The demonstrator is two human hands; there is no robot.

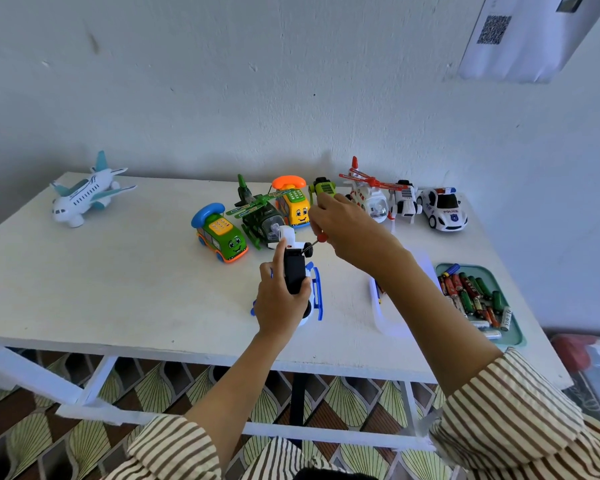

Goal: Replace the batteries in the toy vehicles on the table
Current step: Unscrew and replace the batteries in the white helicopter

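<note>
A left hand [280, 301] grips an upturned white toy [294, 271]; just beyond, the right hand [343, 221] pinches what looks like a small screwdriver [321, 238].

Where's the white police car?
In the head view, the white plastic police car sits at the right end of the toy row on the white table, beside a white toy vehicle.

One airplane [84, 199], two telephone buses [222, 237], one police car [444, 211], one lime-green vehicle [323, 188], one white vehicle [405, 199], one blue-white helicopter [316, 291], two other helicopters [261, 218], one screwdriver [321, 238], one tray [473, 267] of many batteries [471, 296]
</note>
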